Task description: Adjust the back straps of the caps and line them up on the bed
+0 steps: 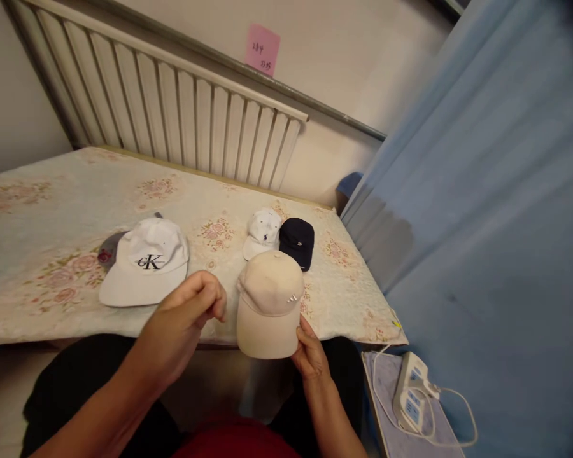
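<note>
My right hand [310, 350] grips a beige baseball cap [270, 289] by its right side near the brim, holding it at the bed's front edge. To the cap's left, my left hand [195, 302] hovers with its fingers curled inward; whether anything is inside them is hidden. A white cap with black CK letters [148, 257] lies on the bed beyond my left hand, partly covering a grey cap [109, 249]. Behind the beige cap, a small white cap [263, 232] and a black cap [297, 242] rest side by side.
The floral bedspread [210, 191] reaches back to a white radiator [181, 108]. A blue curtain [487, 222] hangs on the right. Below it, a power strip [410, 391] with a white cable lies on a small table [386, 432]. A pink note [262, 49] is on the wall.
</note>
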### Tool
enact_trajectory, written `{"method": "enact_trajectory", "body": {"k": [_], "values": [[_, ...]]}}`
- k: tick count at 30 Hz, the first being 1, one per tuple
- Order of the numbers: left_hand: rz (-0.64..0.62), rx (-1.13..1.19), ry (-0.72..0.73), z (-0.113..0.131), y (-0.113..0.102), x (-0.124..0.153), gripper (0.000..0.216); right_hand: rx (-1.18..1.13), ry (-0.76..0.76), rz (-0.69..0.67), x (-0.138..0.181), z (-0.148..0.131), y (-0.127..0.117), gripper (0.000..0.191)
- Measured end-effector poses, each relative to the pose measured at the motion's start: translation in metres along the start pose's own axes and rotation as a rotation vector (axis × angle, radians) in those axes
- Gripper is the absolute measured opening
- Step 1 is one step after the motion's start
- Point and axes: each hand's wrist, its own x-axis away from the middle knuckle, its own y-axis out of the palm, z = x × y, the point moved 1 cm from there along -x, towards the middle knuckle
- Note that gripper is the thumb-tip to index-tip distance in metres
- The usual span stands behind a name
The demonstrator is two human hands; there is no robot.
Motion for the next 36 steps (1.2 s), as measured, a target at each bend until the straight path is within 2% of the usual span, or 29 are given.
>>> {"method": "enact_trajectory", "body": {"k": [2,6,10,12,16,20,23,24,26,29,32,36], "values": [[-0.059,-0.004,0.006,-0.016,0.003,-0.02,0.03,-0.002,0.0,0.006,-0.001,0.001,-0.002,0.052],[-0.043,-0.116,-0.074,-0.067,-0.001,-0.049,0.034,-0.017,0.003,0.002,-0.003,0.002,-0.005,0.05],[-0.017,-0.121,-0.139,-0.104,-0.009,-0.06,0.033,-0.03,0.007,0.003,-0.003,0.0,-0.004,0.051],[0.018,-0.097,-0.176,-0.112,-0.012,-0.062,0.021,-0.038,0.004,-0.012,-0.004,0.0,-0.002,0.051],[0.106,-0.091,-0.208,-0.119,-0.019,-0.066,0.024,-0.038,0.004,-0.009,-0.005,0.0,-0.001,0.05],[0.069,-0.133,-0.254,-0.125,-0.02,-0.064,0.031,-0.031,0.002,0.007,-0.006,0.001,0.0,0.05],[0.084,-0.105,-0.305,-0.127,-0.017,-0.06,0.016,-0.034,0.008,-0.01,-0.006,0.0,0.002,0.05],[0.089,-0.062,-0.342,-0.126,-0.016,-0.059,0.011,-0.037,0.01,-0.019,-0.006,0.0,0.003,0.05],[0.064,0.087,-0.458,-0.125,-0.013,-0.057,0.024,-0.048,0.014,-0.03,-0.006,-0.001,0.005,0.051],[-0.09,0.36,-0.587,-0.121,-0.006,-0.056,0.021,-0.063,0.02,-0.032,-0.006,-0.001,0.008,0.051],[-0.166,0.515,-0.577,-0.117,0.003,-0.056,0.021,-0.065,0.029,-0.041,-0.004,0.0,0.01,0.052],[-0.079,0.576,-0.5,-0.116,0.012,-0.055,0.012,-0.058,0.042,-0.036,-0.001,0.004,0.017,0.052]]}}
